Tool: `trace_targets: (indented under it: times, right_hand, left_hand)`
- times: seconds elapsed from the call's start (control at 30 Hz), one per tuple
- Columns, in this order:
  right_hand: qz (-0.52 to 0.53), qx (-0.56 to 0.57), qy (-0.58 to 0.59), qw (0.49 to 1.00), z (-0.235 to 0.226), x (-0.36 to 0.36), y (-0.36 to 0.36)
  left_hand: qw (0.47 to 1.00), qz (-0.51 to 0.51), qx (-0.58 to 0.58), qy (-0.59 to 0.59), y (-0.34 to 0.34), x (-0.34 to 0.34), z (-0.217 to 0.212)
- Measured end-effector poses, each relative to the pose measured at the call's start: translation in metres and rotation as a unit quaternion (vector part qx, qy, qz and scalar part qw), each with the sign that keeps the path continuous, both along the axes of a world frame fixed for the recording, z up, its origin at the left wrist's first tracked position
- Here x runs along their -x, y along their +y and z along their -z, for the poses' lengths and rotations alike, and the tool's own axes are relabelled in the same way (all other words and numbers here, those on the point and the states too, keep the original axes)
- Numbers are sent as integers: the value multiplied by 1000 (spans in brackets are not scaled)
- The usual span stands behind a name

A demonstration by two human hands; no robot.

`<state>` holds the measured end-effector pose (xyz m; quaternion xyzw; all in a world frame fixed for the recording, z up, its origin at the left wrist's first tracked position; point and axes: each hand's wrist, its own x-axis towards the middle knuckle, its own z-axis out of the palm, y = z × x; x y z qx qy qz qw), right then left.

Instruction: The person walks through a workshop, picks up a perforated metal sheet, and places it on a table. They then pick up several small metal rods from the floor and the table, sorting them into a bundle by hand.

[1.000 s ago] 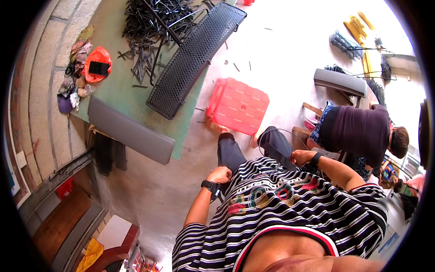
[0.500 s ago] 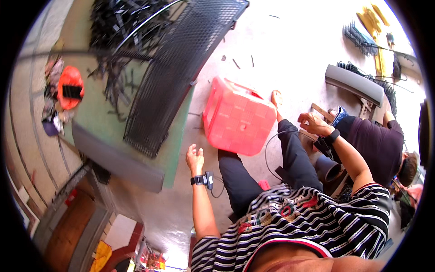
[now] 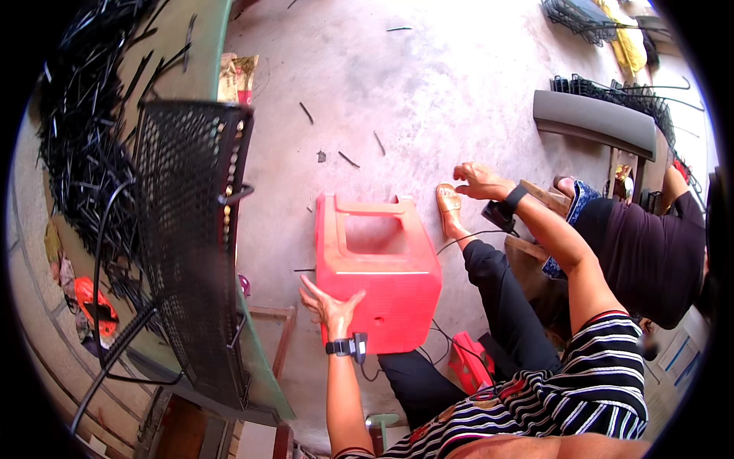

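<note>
Between my open, finger-spread left hand [image 3: 332, 310] and my open right hand [image 3: 483, 183] sits a red, square-topped plastic stool [image 3: 390, 302], which could topple if the thin black cable [image 3: 472, 234] below my right hand snags it.

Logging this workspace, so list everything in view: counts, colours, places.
Square plastic stool: one, red, centre.
Perforated metal rack: one, black, left.
Heaped thin strips: many, black, far left.
Flat table: one, greenish, left.
Crumpled plastic bag: one, orange-red, lower left.
Loose thin scraps: several, dark, on the pale floor.
Long curved panel: one, grey, upper right.
Overlapping wire racks: several, dark, top right.
Soft-looking bundle: one, yellow, top right.
Small unclear object: one, red, lower centre.
Co-worker: one, dark purple top, right.
Strapped sandal: one visible, tan, right of the stool.
Striped shirt: one, black-and-white, bottom.
Legs: two, dark trousers, lower centre.
Left hand: one, black wristband, by the stool.
Right hand: one, black wristband, near the sandal.
</note>
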<state>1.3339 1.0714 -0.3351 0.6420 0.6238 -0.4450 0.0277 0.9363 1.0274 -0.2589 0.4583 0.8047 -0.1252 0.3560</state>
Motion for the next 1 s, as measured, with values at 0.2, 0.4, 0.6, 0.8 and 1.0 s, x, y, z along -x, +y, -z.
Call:
trace_targets:
  times: [0.2, 0.4, 0.6, 0.8, 1.0]
  right_hand:
    - [17, -24, 93, 995, -1, 3, 39]
    - [38, -49, 120, 991, -61, -28, 71]
    - [38, -19, 90, 995, -111, -55, 87]
    - [5, -16, 108, 994, -162, -55, 113]
    - [-55, -22, 81, 995, -207, -64, 172]
  left_hand:
    - [999, -10, 36, 0, 5, 3, -2]
    - [992, -53, 108, 35, 10, 0, -5]
    - [986, -67, 144, 53, 14, -1, -4]
    - [983, -68, 152, 72, 28, -9, -18]
    - [979, -85, 168, 82, 32, -11, -29]
